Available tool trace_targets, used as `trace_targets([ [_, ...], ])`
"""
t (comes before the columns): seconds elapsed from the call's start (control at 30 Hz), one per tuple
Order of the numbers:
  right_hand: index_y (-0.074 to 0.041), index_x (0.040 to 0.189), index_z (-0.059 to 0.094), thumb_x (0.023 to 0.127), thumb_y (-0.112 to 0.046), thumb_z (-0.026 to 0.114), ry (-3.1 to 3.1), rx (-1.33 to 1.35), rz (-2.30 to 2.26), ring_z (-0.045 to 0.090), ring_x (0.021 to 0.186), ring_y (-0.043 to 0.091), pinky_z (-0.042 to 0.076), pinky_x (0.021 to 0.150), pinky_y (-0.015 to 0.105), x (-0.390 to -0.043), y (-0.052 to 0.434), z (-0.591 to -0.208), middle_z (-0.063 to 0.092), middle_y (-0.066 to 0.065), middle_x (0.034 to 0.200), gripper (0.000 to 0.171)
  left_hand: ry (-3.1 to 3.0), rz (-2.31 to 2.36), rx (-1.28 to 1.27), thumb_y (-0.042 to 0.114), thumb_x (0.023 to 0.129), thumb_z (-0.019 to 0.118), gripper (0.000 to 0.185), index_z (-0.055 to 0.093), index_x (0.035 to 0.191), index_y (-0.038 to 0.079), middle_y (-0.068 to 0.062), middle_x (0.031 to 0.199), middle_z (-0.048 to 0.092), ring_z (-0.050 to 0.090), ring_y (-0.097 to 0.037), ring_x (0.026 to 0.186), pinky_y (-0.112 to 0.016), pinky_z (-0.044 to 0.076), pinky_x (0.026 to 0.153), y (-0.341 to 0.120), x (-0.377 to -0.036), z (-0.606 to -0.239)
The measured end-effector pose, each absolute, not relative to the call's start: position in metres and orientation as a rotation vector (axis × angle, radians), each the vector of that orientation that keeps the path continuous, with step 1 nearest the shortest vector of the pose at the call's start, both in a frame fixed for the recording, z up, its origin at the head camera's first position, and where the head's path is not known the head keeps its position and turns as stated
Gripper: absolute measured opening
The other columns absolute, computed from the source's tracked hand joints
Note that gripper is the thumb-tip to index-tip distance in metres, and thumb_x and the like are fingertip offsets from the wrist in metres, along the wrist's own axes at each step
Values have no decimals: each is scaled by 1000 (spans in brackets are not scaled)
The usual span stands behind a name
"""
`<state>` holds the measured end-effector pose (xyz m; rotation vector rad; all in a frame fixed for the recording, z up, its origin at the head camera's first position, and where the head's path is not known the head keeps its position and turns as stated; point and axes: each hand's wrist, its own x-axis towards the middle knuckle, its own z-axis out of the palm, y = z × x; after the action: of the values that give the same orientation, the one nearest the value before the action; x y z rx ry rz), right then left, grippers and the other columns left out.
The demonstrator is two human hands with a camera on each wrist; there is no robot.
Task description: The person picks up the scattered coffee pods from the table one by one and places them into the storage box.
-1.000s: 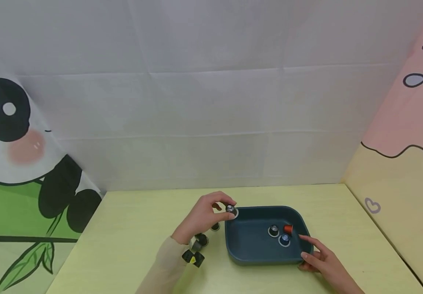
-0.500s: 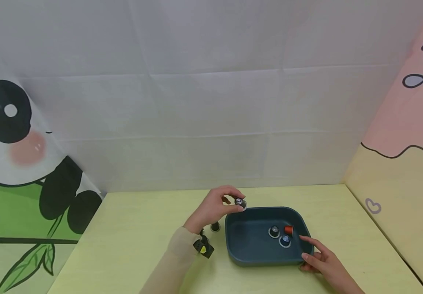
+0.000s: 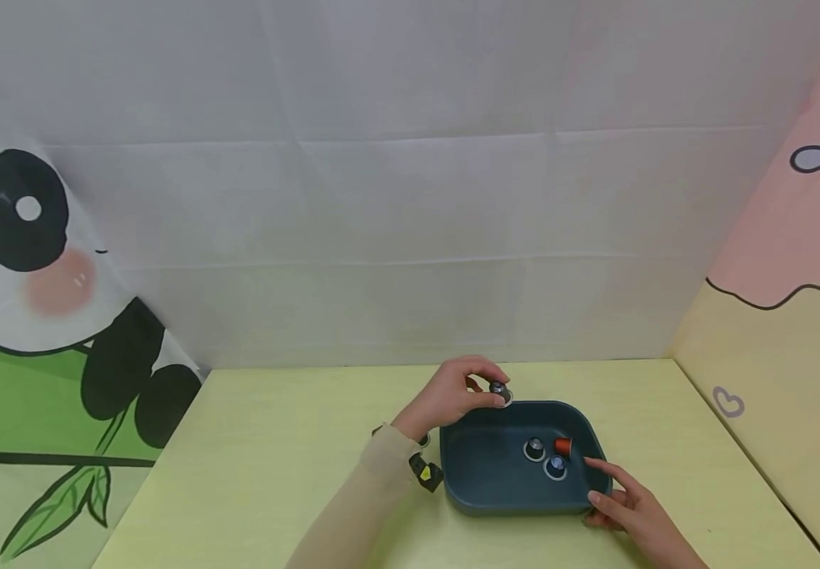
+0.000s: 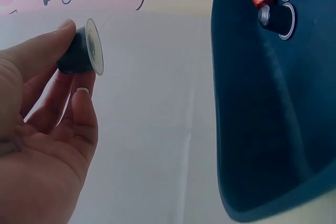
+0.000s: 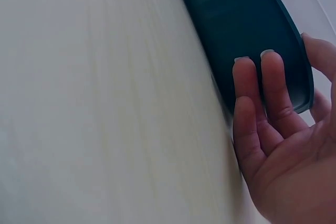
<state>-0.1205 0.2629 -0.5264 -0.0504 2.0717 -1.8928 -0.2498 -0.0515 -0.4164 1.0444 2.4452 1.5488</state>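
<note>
Thumb and fingers of my left hand [image 3: 458,390] pinch a dark coffee capsule [image 4: 76,53] with a silver rim, held tilted above the far edge of the dark teal tray [image 3: 481,470]. Inside the tray, toward its right side, lie a red capsule [image 3: 562,446] on its side, a black capsule [image 3: 534,448] and a blue capsule [image 3: 556,466]. My right hand [image 3: 629,506] grips the tray's near right corner: thumb and index at the rim, the other fingers against the outer wall [image 5: 247,24].
Left of the tray, another capsule [image 3: 424,439] shows partly behind the left wrist, which wears a black band [image 3: 425,472]. The pale yellow table [image 3: 274,442] meets a white cloth backdrop [image 3: 410,308] behind and a printed panel [image 3: 772,395] on the right.
My left hand has moved right with the pinched capsule, from the tray's far left corner along its far edge. The right hand keeps its grip, and the tray's capsules lie as before.
</note>
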Motion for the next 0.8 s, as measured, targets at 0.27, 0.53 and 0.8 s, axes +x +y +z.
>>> trace_targets([
  [0.27, -39, 133, 54, 103, -18, 57, 2071, -38, -1893, 70, 81, 25, 56, 80, 29, -121, 264, -527, 69, 18, 87, 37, 2406, 1517, 1078, 13, 85, 81, 26, 75, 110, 14, 9, 104, 67, 60, -2, 93, -22, 52, 73, -25, -257, -421],
  [0.53, -52, 123, 55, 105, -16, 54, 2061, -60, -1883, 69, 81, 24, 56, 80, 28, -123, 266, -530, 69, 19, 89, 41, 2410, 1482, 1032, 15, 84, 82, 27, 75, 110, 15, 10, 103, 67, 60, -2, 92, -21, 51, 74, -6, -263, -436],
  [0.8, -58, 115, 55, 105, -16, 53, 2053, -44, -1884, 70, 81, 23, 56, 80, 28, -123, 265, -528, 70, 20, 91, 43, 2385, 1469, 963, 15, 86, 80, 27, 75, 112, 16, 11, 103, 68, 61, 0, 93, -22, 50, 82, 5, -271, -459],
])
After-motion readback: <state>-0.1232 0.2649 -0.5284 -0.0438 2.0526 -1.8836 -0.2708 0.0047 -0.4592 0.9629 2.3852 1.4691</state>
